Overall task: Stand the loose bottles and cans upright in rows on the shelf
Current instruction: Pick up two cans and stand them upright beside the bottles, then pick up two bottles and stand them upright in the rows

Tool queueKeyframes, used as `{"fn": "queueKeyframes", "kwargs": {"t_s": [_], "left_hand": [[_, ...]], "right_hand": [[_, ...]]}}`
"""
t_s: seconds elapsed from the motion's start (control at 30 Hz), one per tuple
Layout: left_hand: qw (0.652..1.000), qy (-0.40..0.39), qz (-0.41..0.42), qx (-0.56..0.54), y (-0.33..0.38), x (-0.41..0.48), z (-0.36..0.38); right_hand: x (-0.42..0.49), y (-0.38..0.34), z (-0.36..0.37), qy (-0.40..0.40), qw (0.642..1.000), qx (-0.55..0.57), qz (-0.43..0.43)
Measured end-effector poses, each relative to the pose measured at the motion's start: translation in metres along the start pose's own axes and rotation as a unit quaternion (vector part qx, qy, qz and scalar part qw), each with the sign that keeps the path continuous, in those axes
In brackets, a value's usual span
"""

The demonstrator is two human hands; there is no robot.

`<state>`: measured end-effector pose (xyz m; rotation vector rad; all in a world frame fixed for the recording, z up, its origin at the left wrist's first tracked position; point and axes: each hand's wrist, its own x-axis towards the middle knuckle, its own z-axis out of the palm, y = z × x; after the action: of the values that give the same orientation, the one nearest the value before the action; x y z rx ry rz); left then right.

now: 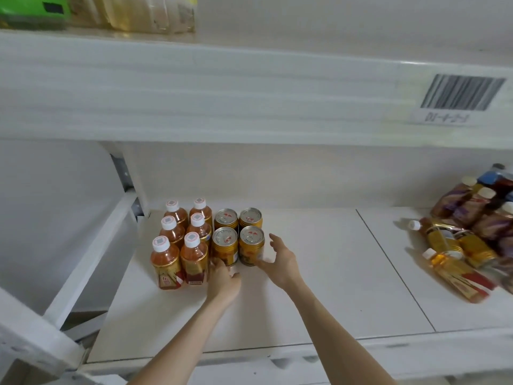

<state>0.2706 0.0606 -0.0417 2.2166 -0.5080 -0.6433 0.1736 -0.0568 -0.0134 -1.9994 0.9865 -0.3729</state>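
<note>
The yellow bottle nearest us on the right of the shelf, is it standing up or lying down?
Lying down: the yellow bottle rests on its side on the shelf, its white cap pointing left.

A blurred bright green plastic package [33, 8] sits at the left end of the white upper shelf board [222, 93], touching a clear-wrapped pack of pale yellow bottles [133, 12]. A black-and-white barcode label [462, 93] is stuck on that board's front edge near its right end. Below, at the left, a grey metal bracket [123, 173] meets a slanted white frame bar [91, 257].
</note>
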Motion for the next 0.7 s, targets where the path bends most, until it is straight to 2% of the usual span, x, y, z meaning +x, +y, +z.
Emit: {"fn": "queueKeyframes", "kwargs": {"t_s": [0.1,0.17,0.23,0.4,0.7], "left_hand": [[0.995,-0.003,0.098,0.033,-0.002,-0.021,0.003],[0.978,-0.004,0.187,0.087,-0.008,-0.034,0.005],[0.958,-0.006,0.238,0.161,-0.013,-0.043,0.008],[0.906,-0.002,0.289,0.309,-0.005,-0.063,0.024],[0.895,-0.010,0.287,0.341,0.047,-0.107,0.087]], "right_hand": [[-0.020,0.013,-0.018,0.022,0.988,-0.143,-0.055],[-0.035,0.026,-0.031,0.041,0.972,-0.222,-0.069],[-0.052,0.043,-0.044,0.059,0.959,-0.270,-0.062],[-0.087,0.083,-0.080,0.100,0.932,-0.348,-0.027],[-0.123,0.141,-0.153,0.141,0.913,-0.383,-0.001]]}}
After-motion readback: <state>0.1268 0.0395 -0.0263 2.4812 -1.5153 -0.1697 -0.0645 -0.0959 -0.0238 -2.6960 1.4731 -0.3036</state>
